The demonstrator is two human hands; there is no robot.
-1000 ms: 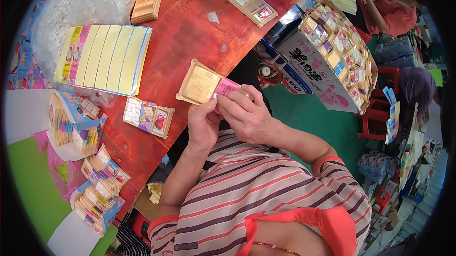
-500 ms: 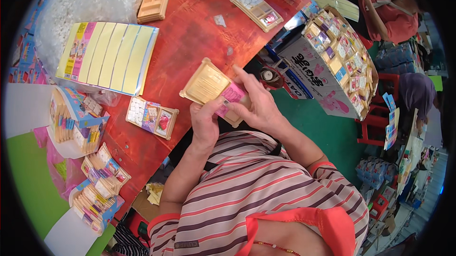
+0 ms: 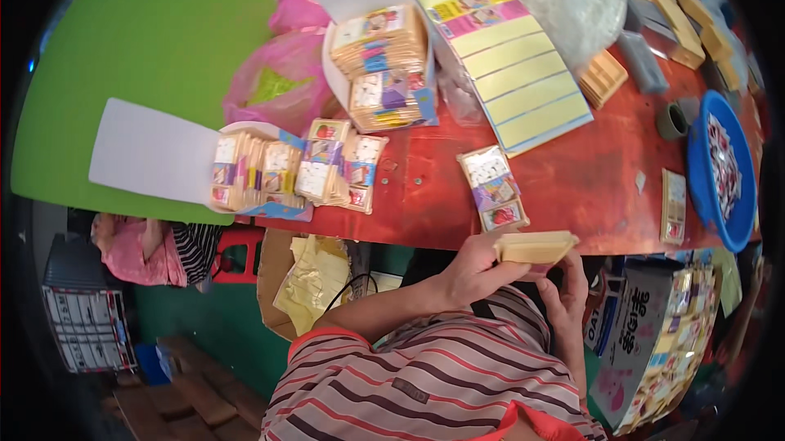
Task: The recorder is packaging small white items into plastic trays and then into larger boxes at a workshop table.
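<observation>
Listing from the hands outward, we enter one tan tray point(image 3: 536, 243), held nearly edge-on at the near edge of the red bench point(image 3: 425, 220), a pink band point(image 3: 537, 270) showing at its lower side. Left hand point(image 3: 477, 265): fingers clamped on the tray's left end. Right hand point(image 3: 566, 294): thumb and forefinger apart at the tray's right end; whether they grip it, we cannot tell. Contents of this tray: hidden from us. Finished, by our judgement: one banded, filled pack point(image 3: 493, 188) lying near the left hand; a loose pile point(image 3: 325, 165) of packs farther left; packs in rows in a near display box point(image 3: 284, 212) and a far display box point(image 3: 428, 107), both open; many more in a carton point(image 3: 628, 335) to the right. Outstanding, as we judge it: one label sheet point(image 3: 523, 77), two printed strips at its far end and the other rows bare, so mostly used; one small stack of compartment trays point(image 3: 603, 79), unfilled; one clear bag point(image 3: 564, 0), contents pale; one blue basin point(image 3: 698, 159) of sachets point(image 3: 726, 167). Unsettled: one partly white pack beside the basin, its band, if any, unreadable to us.
</observation>
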